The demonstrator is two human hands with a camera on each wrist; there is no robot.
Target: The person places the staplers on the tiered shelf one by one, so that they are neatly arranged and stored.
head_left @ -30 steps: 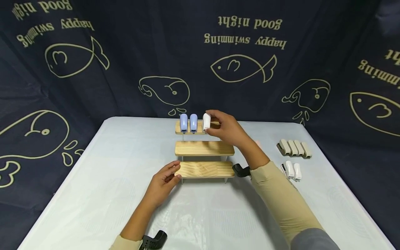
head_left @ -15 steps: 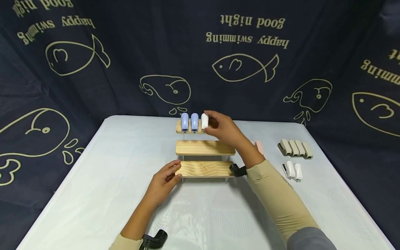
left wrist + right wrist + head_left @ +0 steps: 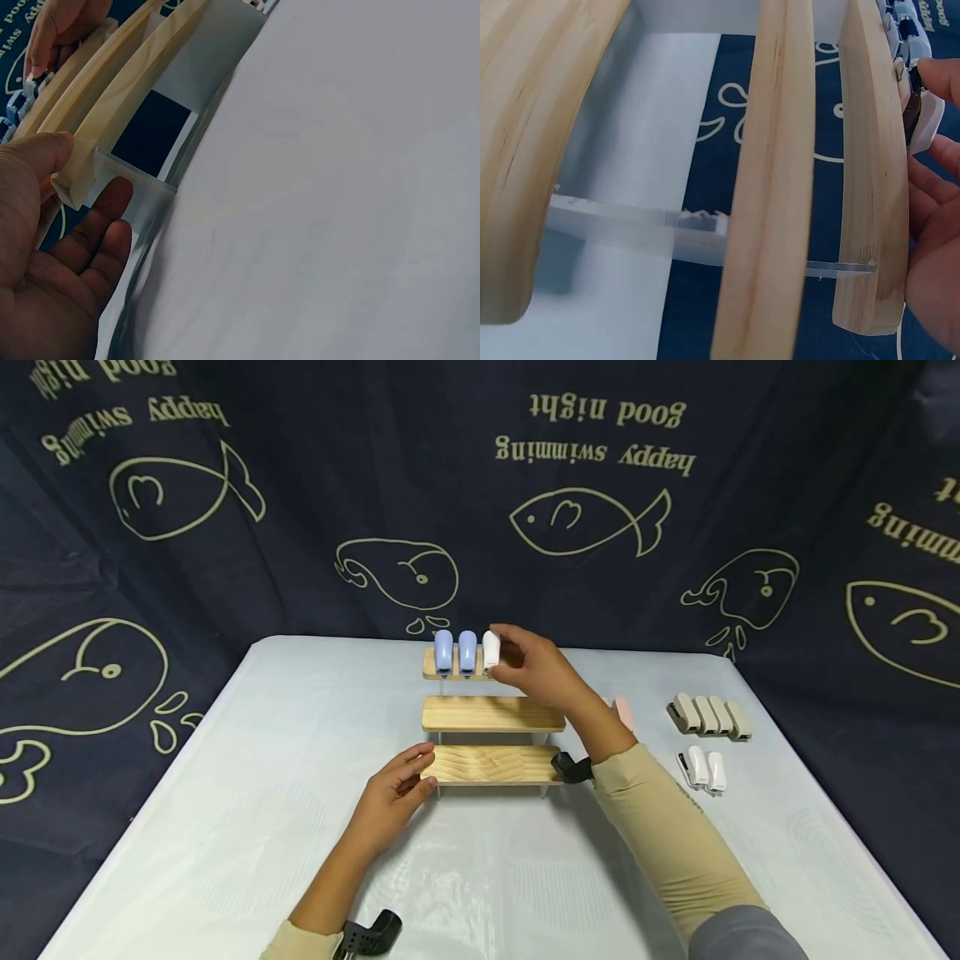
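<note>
In the head view a three-tier wooden shelf point(image 3: 492, 715) stands mid-table. On its top tier two blue staplers point(image 3: 444, 652) sit side by side. A white stapler point(image 3: 491, 650) stands just right of them, pinched between the thumb and fingers of my right hand point(image 3: 542, 670). The right wrist view shows that white stapler point(image 3: 928, 120) at the outer edge of the top board, the fingers partly cut off. My left hand point(image 3: 386, 802) holds the left end of the lowest tier. In the left wrist view its thumb and fingers straddle the board end point(image 3: 73, 180).
To the right lie a row of several beige staplers point(image 3: 708, 717) and two white staplers point(image 3: 707, 769). A pink stapler point(image 3: 622, 712) is partly hidden behind my right forearm. Clear supports point(image 3: 637, 217) join the shelf boards. A dark printed curtain point(image 3: 300, 485) hangs behind the table.
My right hand has shifted the white stapler slightly left, closer to the blue ones, then stays still. The pink stapler shows more beside the forearm. The left hand has not moved.
</note>
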